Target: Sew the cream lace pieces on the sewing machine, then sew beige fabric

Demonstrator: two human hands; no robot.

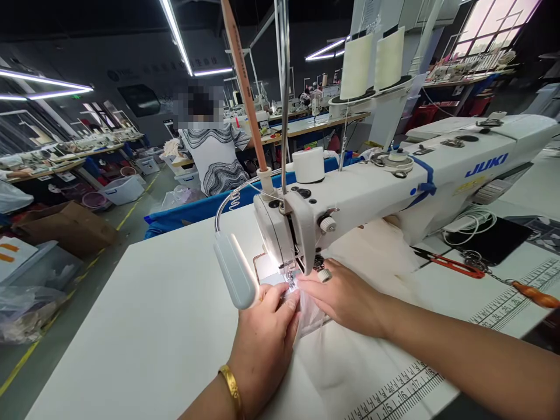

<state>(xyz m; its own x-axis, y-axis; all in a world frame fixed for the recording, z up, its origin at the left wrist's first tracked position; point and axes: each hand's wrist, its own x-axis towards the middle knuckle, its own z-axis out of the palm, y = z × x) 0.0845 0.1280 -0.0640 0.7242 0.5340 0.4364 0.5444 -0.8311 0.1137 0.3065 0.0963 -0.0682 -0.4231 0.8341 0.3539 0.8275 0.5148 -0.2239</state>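
A white sewing machine [363, 186] stands across the table, its presser foot [290, 279] lowered near a sheer white fabric [311, 309]. My left hand [269, 326], a gold bangle at the wrist, pinches the fabric's edge just in front of the foot. To the right of the needle, my right hand [345, 294] rests on the cloth with its fingers stretched toward the foot. More of the fabric spreads behind my right hand under the machine arm and drapes toward me. A small lit lamp [234, 271] hangs left of the needle. The exact stitch point is partly hidden by my fingertips.
Orange thread snips [459, 263], a black pad [499, 239] and a coiled white cable [475, 224] lie at right. A printed ruler [402, 388] runs along the table's front edge. Thread cones [356, 67] stand behind. A person [214, 149] sits beyond the blue cloth [192, 210].
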